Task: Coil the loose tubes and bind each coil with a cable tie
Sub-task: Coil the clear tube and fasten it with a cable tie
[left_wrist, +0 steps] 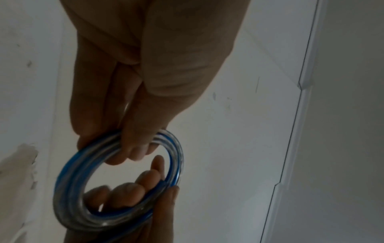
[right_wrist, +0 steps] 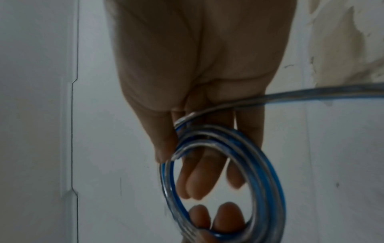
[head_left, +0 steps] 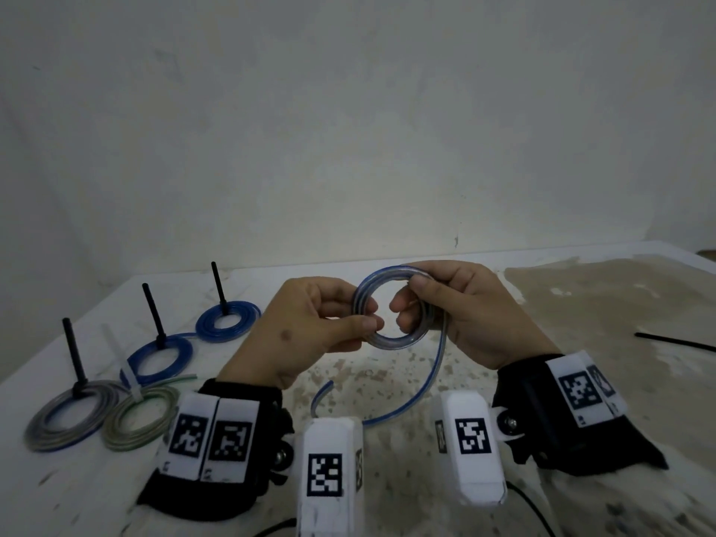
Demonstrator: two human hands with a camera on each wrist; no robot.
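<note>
Head view, stained white table [head_left: 581, 304], bare pale wall [head_left: 348, 110]

Head view high, looking down; wrist views close along fingers; all share coil [head_left: 395, 308].

Head view dim, flat greyish light, soft all over; wall darkens toward upper left and right corners, wide-angle bend at edges. Faint bright patch on worktop [head_left: 387, 352] under the coil [head_left: 391, 304]. Both wrist views dark, backlit, fingers [left_wrist: 133, 131] shadowed, blurred, noisy.
</note>
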